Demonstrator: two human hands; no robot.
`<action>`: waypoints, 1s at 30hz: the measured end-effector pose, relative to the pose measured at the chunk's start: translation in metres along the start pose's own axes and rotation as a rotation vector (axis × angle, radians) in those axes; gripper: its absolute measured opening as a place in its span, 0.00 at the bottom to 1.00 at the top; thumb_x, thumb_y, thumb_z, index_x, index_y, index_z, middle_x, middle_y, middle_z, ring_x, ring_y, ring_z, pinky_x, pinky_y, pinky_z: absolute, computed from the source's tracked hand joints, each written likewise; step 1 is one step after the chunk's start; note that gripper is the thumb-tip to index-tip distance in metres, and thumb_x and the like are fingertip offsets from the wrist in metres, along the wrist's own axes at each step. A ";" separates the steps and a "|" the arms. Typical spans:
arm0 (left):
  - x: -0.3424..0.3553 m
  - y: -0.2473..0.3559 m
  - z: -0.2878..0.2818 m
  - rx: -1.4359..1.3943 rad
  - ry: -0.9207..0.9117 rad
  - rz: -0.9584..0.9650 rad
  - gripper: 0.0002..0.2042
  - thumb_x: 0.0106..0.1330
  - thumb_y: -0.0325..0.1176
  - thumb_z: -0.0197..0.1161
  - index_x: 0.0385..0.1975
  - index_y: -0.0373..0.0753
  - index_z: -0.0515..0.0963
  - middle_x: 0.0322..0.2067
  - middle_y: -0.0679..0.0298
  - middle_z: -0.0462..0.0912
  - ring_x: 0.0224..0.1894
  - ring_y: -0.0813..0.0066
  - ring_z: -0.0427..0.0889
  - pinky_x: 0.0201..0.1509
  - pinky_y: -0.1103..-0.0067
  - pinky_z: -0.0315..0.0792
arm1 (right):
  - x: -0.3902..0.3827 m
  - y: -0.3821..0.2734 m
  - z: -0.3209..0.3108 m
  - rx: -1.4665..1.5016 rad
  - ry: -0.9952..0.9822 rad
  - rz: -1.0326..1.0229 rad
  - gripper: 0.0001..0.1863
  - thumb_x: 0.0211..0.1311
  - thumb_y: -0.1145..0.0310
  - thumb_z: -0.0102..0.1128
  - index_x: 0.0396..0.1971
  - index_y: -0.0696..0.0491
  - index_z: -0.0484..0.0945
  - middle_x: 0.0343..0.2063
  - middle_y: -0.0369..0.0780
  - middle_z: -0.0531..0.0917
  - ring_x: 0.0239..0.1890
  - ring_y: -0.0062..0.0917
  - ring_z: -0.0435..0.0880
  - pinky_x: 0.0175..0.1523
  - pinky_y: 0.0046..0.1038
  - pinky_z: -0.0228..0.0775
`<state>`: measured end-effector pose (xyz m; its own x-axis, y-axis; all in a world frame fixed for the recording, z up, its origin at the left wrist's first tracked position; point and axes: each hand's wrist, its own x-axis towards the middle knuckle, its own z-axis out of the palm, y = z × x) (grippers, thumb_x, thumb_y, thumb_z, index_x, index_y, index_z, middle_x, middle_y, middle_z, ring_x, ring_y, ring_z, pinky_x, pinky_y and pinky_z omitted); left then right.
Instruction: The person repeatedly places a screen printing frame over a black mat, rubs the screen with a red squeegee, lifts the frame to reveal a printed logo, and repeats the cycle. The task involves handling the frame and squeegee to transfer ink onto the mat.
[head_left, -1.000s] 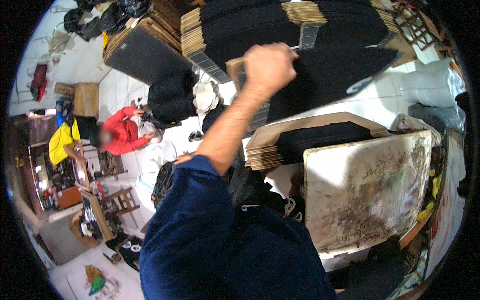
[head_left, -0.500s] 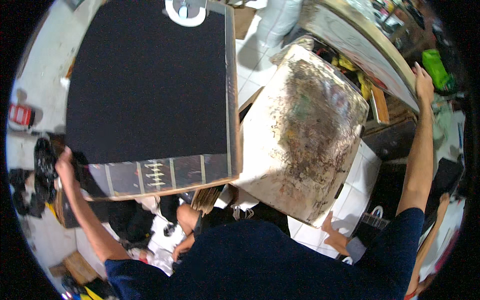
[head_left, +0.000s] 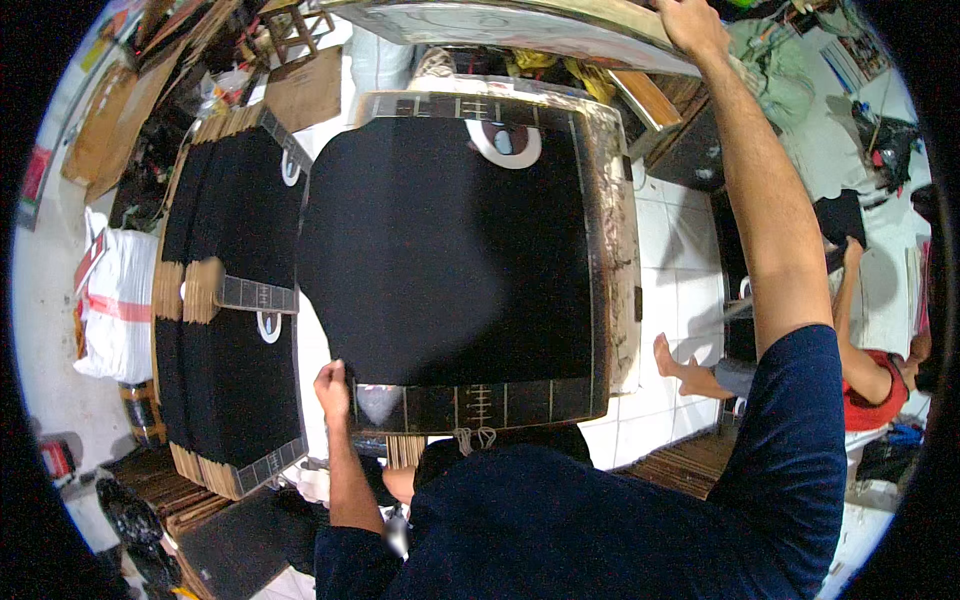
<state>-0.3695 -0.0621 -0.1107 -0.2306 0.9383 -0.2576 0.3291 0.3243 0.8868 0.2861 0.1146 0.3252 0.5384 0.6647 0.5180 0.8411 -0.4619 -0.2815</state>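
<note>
White tiles with darker joints cover the floor [head_left: 680,240], brightly lit at three o'clock and showing again at seven. A small wooden stool [head_left: 284,14] stands at eleven o'clock; a dark, boxy cabinet [head_left: 690,150] sits at two.

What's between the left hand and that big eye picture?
In the head view, just black cloth lies between the left hand and the big eye picture.

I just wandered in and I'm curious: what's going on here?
Someone has the left hand on the near left corner of a black-covered board, which lies over a stained pale platform. The right hand, stretched farther forward, is at the edge of a wooden-framed panel. More black-faced boards are stacked to the left.
</note>
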 end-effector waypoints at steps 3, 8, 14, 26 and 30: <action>-0.005 0.018 0.036 0.114 -0.107 -0.030 0.17 0.68 0.41 0.70 0.27 0.31 0.80 0.23 0.67 0.78 0.28 0.79 0.71 0.36 0.75 0.70 | -0.005 -0.009 -0.005 0.014 0.032 0.022 0.24 0.66 0.45 0.53 0.43 0.48 0.89 0.44 0.53 0.87 0.50 0.49 0.85 0.57 0.46 0.76; -0.024 0.039 0.057 0.320 -0.154 0.029 0.26 0.56 0.52 0.80 0.32 0.33 0.79 0.23 0.62 0.80 0.28 0.69 0.78 0.35 0.70 0.73 | 0.005 -0.013 -0.004 0.011 0.014 -0.019 0.24 0.64 0.46 0.54 0.43 0.48 0.89 0.44 0.52 0.87 0.50 0.50 0.86 0.58 0.45 0.76; -0.037 0.068 0.057 0.642 -0.086 0.028 0.33 0.52 0.55 0.81 0.46 0.31 0.80 0.39 0.48 0.88 0.43 0.49 0.88 0.48 0.61 0.79 | 0.017 -0.014 -0.007 0.029 -0.011 -0.025 0.24 0.63 0.46 0.53 0.43 0.48 0.89 0.45 0.52 0.87 0.50 0.49 0.86 0.58 0.45 0.77; -0.018 0.087 0.077 0.613 -0.035 -0.086 0.37 0.50 0.51 0.83 0.50 0.31 0.72 0.39 0.48 0.86 0.45 0.48 0.86 0.53 0.62 0.77 | 0.032 -0.020 -0.015 0.002 -0.049 0.001 0.25 0.61 0.46 0.50 0.44 0.47 0.88 0.47 0.49 0.87 0.52 0.48 0.85 0.59 0.44 0.76; -0.010 0.063 0.084 0.569 0.000 -0.029 0.38 0.46 0.47 0.86 0.47 0.25 0.72 0.41 0.45 0.82 0.46 0.47 0.83 0.54 0.62 0.75 | 0.038 -0.020 -0.013 0.073 -0.024 0.003 0.24 0.60 0.46 0.52 0.42 0.46 0.89 0.45 0.50 0.88 0.50 0.49 0.86 0.58 0.44 0.77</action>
<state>-0.2696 -0.0407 -0.0847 -0.2471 0.9280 -0.2790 0.7643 0.3636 0.5326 0.2892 0.1417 0.3607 0.5410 0.6778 0.4979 0.8407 -0.4205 -0.3411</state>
